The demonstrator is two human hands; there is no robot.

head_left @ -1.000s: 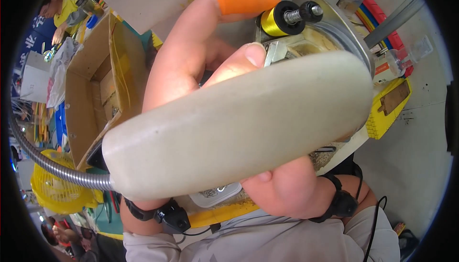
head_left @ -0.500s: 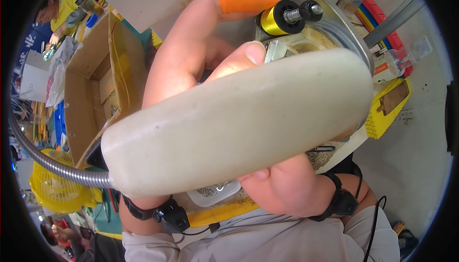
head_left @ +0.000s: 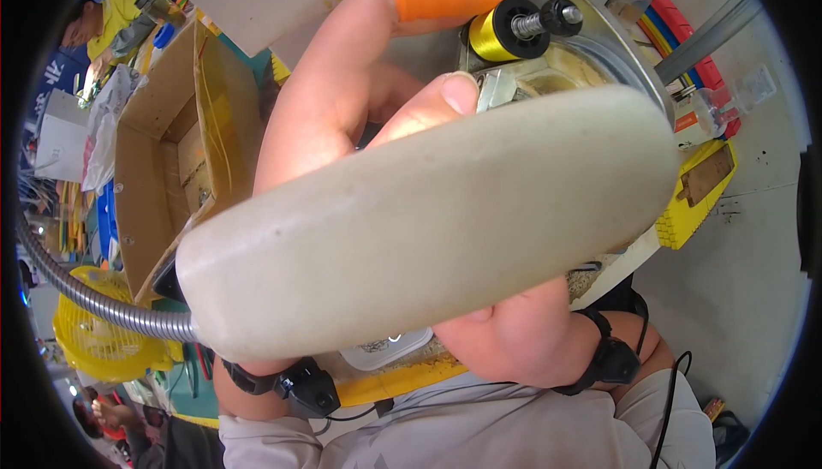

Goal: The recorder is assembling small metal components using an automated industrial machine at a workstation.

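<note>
A long cream lamp head (head_left: pixel 428 225) covers the middle of the head view and hides most of the work beneath it. Beyond it, my left hand (head_left: pixel 330 96) has its index finger, in an orange finger cot, stretched to a black spool (head_left: pixel 507 28) wound with shiny yellow thread. The thumb, well apart from that finger, rests against a small metal block (head_left: pixel 497 89); the other fingers are mostly hidden. Below the lamp's lower edge, my right hand (head_left: pixel 514 328) shows only its heel and part of the palm, its fingers out of sight.
An open cardboard box (head_left: pixel 158 161) stands at left, above a yellow fan (head_left: pixel 111 323). A flexible metal lamp arm (head_left: pixel 103 302) curves along the left. Near my lap lies a pale tray (head_left: pixel 390 351). At right is a yellow bin (head_left: pixel 698 195). Another person (head_left: pixel 116 28) sits far left.
The lamp head sits slightly larger in view. My right hand has shifted a little under it, showing less of itself. My left hand stays at the spool and metal block.
</note>
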